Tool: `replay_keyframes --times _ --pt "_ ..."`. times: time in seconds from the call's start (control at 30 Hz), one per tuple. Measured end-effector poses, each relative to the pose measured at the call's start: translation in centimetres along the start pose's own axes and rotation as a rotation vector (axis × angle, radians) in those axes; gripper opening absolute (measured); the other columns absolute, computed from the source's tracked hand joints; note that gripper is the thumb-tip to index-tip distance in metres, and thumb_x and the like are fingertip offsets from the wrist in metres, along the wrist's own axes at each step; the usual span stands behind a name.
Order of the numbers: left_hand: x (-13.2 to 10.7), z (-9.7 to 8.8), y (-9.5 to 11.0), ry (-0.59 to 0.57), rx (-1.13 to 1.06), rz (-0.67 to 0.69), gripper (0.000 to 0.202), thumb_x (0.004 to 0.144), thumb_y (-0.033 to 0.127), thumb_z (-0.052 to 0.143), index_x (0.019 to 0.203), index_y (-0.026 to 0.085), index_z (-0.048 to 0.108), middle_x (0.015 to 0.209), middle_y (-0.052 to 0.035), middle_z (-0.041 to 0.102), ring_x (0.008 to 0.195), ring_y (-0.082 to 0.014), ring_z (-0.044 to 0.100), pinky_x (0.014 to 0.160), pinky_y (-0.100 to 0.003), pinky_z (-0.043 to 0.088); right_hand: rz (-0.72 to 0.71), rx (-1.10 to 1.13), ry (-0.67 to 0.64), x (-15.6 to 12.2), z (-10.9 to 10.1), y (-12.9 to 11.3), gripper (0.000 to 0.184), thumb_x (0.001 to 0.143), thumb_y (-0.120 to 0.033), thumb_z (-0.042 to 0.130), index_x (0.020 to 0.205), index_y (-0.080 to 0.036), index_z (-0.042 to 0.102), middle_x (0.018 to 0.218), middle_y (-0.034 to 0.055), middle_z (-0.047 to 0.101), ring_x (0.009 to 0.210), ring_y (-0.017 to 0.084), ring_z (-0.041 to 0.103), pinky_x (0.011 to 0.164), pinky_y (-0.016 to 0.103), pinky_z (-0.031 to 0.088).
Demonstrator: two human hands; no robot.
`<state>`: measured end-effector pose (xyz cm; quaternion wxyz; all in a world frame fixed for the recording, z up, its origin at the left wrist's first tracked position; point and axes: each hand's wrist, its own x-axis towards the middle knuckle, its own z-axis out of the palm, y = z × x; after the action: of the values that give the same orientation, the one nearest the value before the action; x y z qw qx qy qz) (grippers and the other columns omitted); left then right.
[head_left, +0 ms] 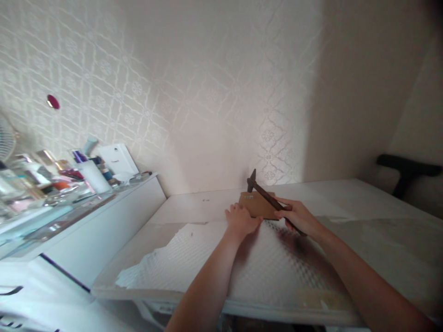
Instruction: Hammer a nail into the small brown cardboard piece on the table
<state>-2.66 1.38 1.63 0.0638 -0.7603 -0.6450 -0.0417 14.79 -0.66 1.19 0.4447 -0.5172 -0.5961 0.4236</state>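
Observation:
My right hand point(298, 216) is wrapped round the wooden handle of a hammer point(268, 197). The dark hammer head sits over the far left edge of a flat brown board point(258, 207); from here I cannot tell whether it touches. Along the near left edge of that board, my left hand point(241, 219) grips it, thumb stretched across the front edge. Some small pale marks or bits show near the board's far edge, too small to name. Under the hands lies a textured white sheet point(173, 256).
The white table point(204, 205) meets a patterned wall. At left, a white cabinet point(131, 226) carries several bottles and jars, with a white box point(119, 159) among them. A black armrest-like shape point(403, 173) stands beyond the table's right side.

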Motion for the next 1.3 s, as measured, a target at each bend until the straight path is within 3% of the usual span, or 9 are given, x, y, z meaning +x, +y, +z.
replay_keyframes --times 0.33,0.5,1.3 --pt "0.4 0.3 0.2 -0.034 -0.019 -0.056 0.064 0.078 0.062 0.024 0.114 0.016 0.051 0.118 -0.014 0.048 0.112 -0.0316 0.037 0.087 -0.044 0.03 -0.016 0.044 -0.046 0.2 1.2 0.4 0.066 0.066 -0.021 0.052 0.13 -0.016 0.039 0.051 -0.0064 0.051 0.028 0.007 0.04 0.026 0.017 0.028" --pt "0.4 0.1 0.3 -0.036 -0.021 -0.059 0.064 0.077 0.062 0.026 0.113 0.016 0.052 0.119 -0.0142 0.048 0.112 -0.0317 0.037 0.087 -0.044 0.031 -0.015 0.059 -0.078 0.2 1.7 0.5 0.068 0.065 -0.022 0.052 0.131 -0.016 0.037 0.057 -0.0042 0.056 0.028 0.006 0.04 0.026 0.017 0.029" --pt "0.4 0.5 0.1 0.005 -0.016 -0.049 0.062 0.077 0.062 0.027 0.112 0.017 0.052 0.118 -0.0136 0.05 0.11 -0.0306 0.039 0.086 -0.043 0.033 -0.053 0.097 -0.056 0.3 2.0 0.8 0.062 0.067 -0.022 0.05 0.128 -0.017 0.042 0.055 -0.0059 0.051 0.029 0.006 0.04 0.026 0.017 0.031"
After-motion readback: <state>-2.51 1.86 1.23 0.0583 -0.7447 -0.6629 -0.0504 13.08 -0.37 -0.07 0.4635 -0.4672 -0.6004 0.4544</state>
